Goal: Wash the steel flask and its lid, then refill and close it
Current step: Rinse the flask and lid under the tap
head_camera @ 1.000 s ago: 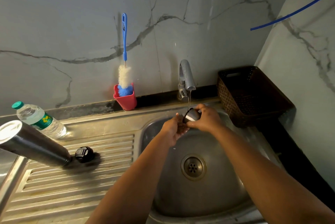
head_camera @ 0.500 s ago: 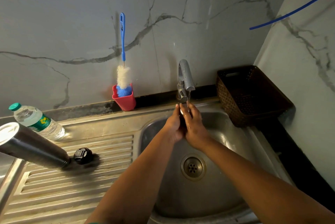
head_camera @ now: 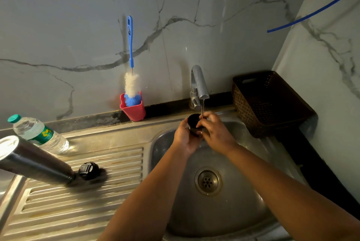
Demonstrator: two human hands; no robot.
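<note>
Item one: the lid cup (head_camera: 193,123), dark, held over the sink basin (head_camera: 243,207) under the tap (head_camera: 198,84). I saw a thin stream of water falling beside its open mouth. The left hand (head_camera: 185,137) was curled round its side; the right hand (head_camera: 214,131) pinched its near rim. Most of its body was hidden behind the fingers, so I could not make out its finish.

Item two: the steel flask (head_camera: 33,160), standing on the ribbed drainboard (head_camera: 78,201), looming at the left edge and distorted by the wide lens. Its mouth was not visible to me.

Item three: a black stopper (head_camera: 88,170), lying on the drainboard just beside the flask's lower end; its markings were too small to read.

Item four: a plastic water bottle (head_camera: 37,135), green-capped, behind the flask.

Item five: a bottle brush (head_camera: 131,77) in a red holder (head_camera: 134,110), against the wall.

Item six: a brown woven basket (head_camera: 268,104), right of the tap, interior in shadow.

Item seven: a blue tube (head_camera: 311,14), cut off at the right edge.
</note>
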